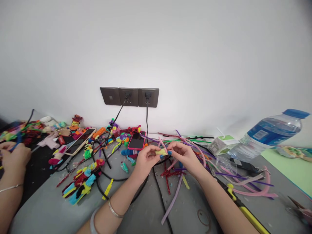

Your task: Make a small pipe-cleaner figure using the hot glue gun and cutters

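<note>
My left hand [146, 160] and my right hand [185, 156] meet over the middle of the grey table [51, 208]. Both pinch a small yellow fuzzy piece [161, 151] with a pink pipe cleaner [162, 144] bent over it. The fingers of both hands are closed on this piece. Just below the hands lie a red glittery pipe cleaner [168, 177] and a lilac pipe cleaner [173, 200]. A phone in a pink case [136, 140] lies just behind my left hand.
Another person's hand [13, 159] works at the far left among colourful pipe-cleaner figures [81, 182]. Black cables [147, 120] run from wall sockets [129, 97] to the table. At right are a water bottle [266, 135] lying tilted, a small carton [223, 144], scissors [301, 209] and loose pipe cleaners [248, 188].
</note>
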### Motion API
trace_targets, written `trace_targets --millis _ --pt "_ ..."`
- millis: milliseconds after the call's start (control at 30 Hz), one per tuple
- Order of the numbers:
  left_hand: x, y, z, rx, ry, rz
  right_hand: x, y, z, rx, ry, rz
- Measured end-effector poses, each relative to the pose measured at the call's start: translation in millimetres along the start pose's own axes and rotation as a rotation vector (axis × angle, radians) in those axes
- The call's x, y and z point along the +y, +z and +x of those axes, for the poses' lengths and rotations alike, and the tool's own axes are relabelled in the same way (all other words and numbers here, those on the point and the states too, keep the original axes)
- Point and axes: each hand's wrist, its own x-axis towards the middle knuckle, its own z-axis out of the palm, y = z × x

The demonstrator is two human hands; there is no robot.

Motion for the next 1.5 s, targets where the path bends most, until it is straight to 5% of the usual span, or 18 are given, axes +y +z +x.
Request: trace_targets --millis 667,1000,1233,1500 --pt "-1 -0.2 0 0.002 0.024 0.004 1 0 -1 -0.017 0.005 -0.013" --pt "15 1.3 -3 -0.073 0.022 0.033 0 -15 4 0.288 -0.070 0.268" --pt "14 2.0 -2 -0.106 0.045 -0.050 -4 -21 6 0.351 -0.068 0.359" --pt "16 0.3 -5 -0.162 0.080 0.093 -2 -28 6 0.419 -0.054 0.517"
